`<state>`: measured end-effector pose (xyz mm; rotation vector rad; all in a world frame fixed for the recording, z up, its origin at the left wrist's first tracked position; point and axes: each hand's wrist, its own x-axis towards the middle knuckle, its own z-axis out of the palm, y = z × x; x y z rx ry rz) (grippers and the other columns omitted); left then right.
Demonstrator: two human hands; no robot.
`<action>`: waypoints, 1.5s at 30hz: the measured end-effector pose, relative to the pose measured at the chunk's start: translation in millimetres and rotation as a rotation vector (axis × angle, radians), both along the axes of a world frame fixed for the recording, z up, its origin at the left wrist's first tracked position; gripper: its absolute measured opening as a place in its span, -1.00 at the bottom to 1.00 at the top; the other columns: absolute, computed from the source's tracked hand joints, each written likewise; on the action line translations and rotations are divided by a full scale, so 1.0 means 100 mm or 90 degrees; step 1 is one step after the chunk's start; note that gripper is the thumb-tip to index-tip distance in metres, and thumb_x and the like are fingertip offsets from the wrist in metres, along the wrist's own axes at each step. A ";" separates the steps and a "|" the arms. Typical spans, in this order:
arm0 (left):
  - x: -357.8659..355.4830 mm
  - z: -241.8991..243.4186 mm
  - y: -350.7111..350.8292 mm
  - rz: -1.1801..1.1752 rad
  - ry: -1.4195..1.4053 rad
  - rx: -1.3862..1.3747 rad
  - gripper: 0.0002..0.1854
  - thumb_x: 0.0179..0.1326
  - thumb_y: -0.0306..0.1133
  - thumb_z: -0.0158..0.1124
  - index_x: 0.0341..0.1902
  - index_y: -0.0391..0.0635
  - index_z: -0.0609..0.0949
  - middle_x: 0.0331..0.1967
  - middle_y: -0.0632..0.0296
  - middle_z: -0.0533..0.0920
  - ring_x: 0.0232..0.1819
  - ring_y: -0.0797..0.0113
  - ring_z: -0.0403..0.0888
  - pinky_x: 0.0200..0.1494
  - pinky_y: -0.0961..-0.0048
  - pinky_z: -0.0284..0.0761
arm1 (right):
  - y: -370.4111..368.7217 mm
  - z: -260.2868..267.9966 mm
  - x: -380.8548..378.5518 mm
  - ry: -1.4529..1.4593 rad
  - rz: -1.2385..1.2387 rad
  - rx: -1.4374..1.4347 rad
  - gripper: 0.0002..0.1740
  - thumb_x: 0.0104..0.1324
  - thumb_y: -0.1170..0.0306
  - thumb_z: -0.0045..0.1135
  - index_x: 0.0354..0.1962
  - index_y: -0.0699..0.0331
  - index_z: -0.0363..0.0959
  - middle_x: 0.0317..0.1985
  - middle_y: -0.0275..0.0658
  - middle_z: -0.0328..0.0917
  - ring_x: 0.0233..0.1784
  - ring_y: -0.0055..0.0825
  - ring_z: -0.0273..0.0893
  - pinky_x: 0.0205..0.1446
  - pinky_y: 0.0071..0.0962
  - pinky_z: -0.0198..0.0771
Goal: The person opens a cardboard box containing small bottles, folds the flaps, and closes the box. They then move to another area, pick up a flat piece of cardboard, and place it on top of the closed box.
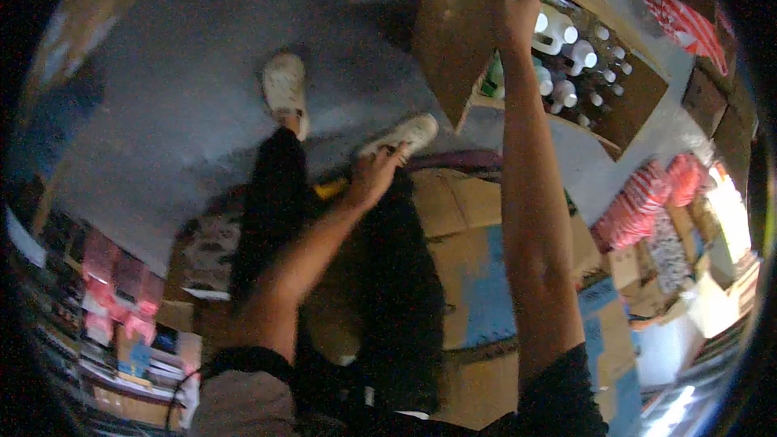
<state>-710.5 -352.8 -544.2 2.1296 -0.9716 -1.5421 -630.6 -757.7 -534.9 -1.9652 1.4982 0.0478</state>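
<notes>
My right hand (pixel 521 15) is stretched far forward to an open cardboard box (pixel 643 97), gripping the edge of its large raised flap (pixel 455 24). Inside the box stand several white-capped plastic bottles (pixel 583 54), the larger ones near my hand and smaller ones farther right. A green item (pixel 494 77) shows at the box's near corner, partly behind my forearm. My left hand (pixel 377 175) hangs over my leg, just above one light-coloured shoe (pixel 403 133). Its fingers are slightly bent and apart, with nothing visible in them.
Stacked cardboard boxes with blue print (pixel 485 285) stand close beside my leg. Red-and-white striped bags (pixel 637 203) and more cartons (pixel 631 279) lie to the right. At lower left are shelves with pink bags (pixel 115 309). Grey floor (pixel 200 73) spreads ahead.
</notes>
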 end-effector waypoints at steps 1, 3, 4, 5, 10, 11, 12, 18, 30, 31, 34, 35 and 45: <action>-0.05 0.00 0.07 -0.012 -0.067 0.007 -0.38 0.35 -0.29 0.21 0.48 -0.07 0.38 0.07 -0.09 0.65 0.01 -0.09 0.65 0.09 0.06 0.54 | 0.16 0.06 0.06 -0.164 -0.034 0.040 -0.52 0.43 0.25 0.14 0.16 0.40 0.46 0.06 -0.03 0.64 0.10 -0.25 0.61 0.18 -0.28 0.44; 0.51 0.52 -0.40 0.166 0.019 0.168 -0.27 0.23 -0.49 0.28 0.51 0.05 0.33 -0.01 -0.16 0.65 -0.03 -0.18 0.63 0.05 0.04 0.56 | 0.57 0.10 -0.05 -0.412 -0.069 0.133 -0.36 0.44 0.22 0.17 0.35 0.36 0.29 0.28 -0.10 0.50 0.26 -0.33 0.48 0.31 -0.36 0.37; 0.53 0.35 -0.18 0.261 -0.048 0.069 -0.20 0.22 -0.53 0.28 0.55 -0.02 0.24 -0.03 -0.17 0.65 -0.05 -0.16 0.64 0.04 0.06 0.55 | 0.74 0.43 0.12 -0.335 -0.129 0.222 -0.32 0.46 0.21 0.13 0.38 0.42 0.23 0.29 -0.06 0.47 0.27 -0.31 0.47 0.33 -0.36 0.35; 0.70 0.34 -0.28 0.282 -0.100 -0.016 -0.22 0.30 -0.55 0.18 0.58 -0.05 0.17 -0.05 -0.13 0.65 -0.06 -0.14 0.64 0.04 0.08 0.56 | 0.80 0.44 0.02 -0.335 -0.112 0.218 -0.32 0.46 0.20 0.12 0.39 0.41 0.22 0.28 -0.04 0.48 0.27 -0.31 0.47 0.33 -0.35 0.35; 2.06 1.47 -0.87 0.216 -0.014 -0.174 -0.41 0.41 -0.54 0.08 0.51 -0.11 0.29 -0.08 0.00 0.69 -0.15 0.08 0.66 -0.03 0.24 0.59 | 1.49 0.02 -0.62 -0.285 -0.009 0.138 -0.16 0.32 0.36 0.22 0.46 0.36 0.06 0.43 0.11 0.24 0.48 -0.13 0.24 0.50 -0.26 0.17; 2.30 1.75 -0.98 0.187 -0.022 -0.149 -0.42 0.42 -0.53 0.09 0.50 -0.13 0.31 -0.06 0.01 0.70 -0.17 0.12 0.67 -0.05 0.25 0.60 | 1.62 0.01 -0.60 -0.258 0.008 0.107 -0.11 0.28 0.39 0.25 0.48 0.36 0.01 0.46 0.13 0.17 0.53 -0.08 0.17 0.54 -0.24 0.12; 2.52 2.04 -1.08 0.160 -0.027 -0.127 -0.44 0.42 -0.52 0.10 0.48 -0.14 0.33 -0.04 0.03 0.70 -0.19 0.16 0.68 -0.07 0.27 0.60 | 1.76 -0.05 -0.56 -0.270 0.004 0.091 -0.06 0.25 0.42 0.27 0.49 0.36 -0.03 0.49 0.14 0.11 0.55 -0.03 0.10 0.56 -0.22 0.07; 3.50 3.84 -1.12 -0.132 -0.356 -0.354 -0.60 0.39 -0.44 0.22 0.28 -0.18 0.54 0.00 0.10 0.72 -0.26 0.29 0.68 -0.17 0.40 0.61 | 2.08 0.10 -0.23 -0.207 0.027 0.079 0.11 0.13 0.48 0.36 0.51 0.41 -0.17 0.52 0.20 -0.02 0.60 0.13 -0.07 0.62 -0.13 -0.05; 7.60 4.75 -1.46 -0.363 -1.037 -0.220 -0.54 0.46 -0.29 0.12 0.32 -0.28 0.46 0.19 -0.10 0.55 0.20 -0.06 0.53 0.38 0.09 0.32 | 2.17 -0.13 0.01 -0.086 -0.031 0.122 0.13 0.08 0.51 0.34 0.52 0.34 -0.17 0.53 0.18 -0.05 0.59 0.07 0.01 0.53 -0.09 0.15; 7.57 4.66 -1.43 -0.283 -1.040 -0.211 -0.56 0.46 -0.29 0.10 0.31 -0.28 0.47 0.18 -0.10 0.55 0.20 -0.06 0.53 0.37 0.10 0.33 | 2.17 -0.14 0.01 -0.080 -0.047 0.131 0.12 0.10 0.52 0.31 0.52 0.34 -0.18 0.54 0.19 -0.06 0.59 0.07 0.00 0.52 -0.08 0.17; 6.88 4.19 -1.33 0.148 -0.912 -0.481 -0.60 0.48 -0.30 0.05 0.26 -0.29 0.49 0.17 -0.11 0.56 0.19 -0.07 0.52 0.35 0.15 0.36 | 2.21 0.07 0.06 -0.051 -0.106 0.097 0.05 0.15 0.56 0.16 0.53 0.32 -0.20 0.58 0.13 -0.13 0.61 0.03 -0.02 0.48 -0.02 0.21; 6.43 4.07 -1.19 0.188 -0.844 -0.538 -0.62 0.49 -0.31 0.03 0.24 -0.29 0.50 0.16 -0.11 0.56 0.19 -0.07 0.52 0.34 0.17 0.37 | 2.18 0.14 0.05 -0.043 -0.118 0.108 0.18 0.03 0.54 0.34 0.53 0.32 -0.20 0.56 0.14 -0.11 0.61 0.05 -0.02 0.51 -0.04 0.18; 2.36 1.83 -2.31 -0.857 -0.410 -0.180 -0.15 0.20 -0.39 0.25 0.58 -0.01 0.16 0.53 -0.01 0.20 0.57 -0.05 0.08 0.56 -0.14 -0.11 | 2.20 0.34 0.23 -0.009 -0.189 0.203 0.05 0.16 0.55 0.21 0.54 0.30 -0.18 0.62 -0.08 -0.19 0.67 -0.15 -0.15 0.54 0.14 0.06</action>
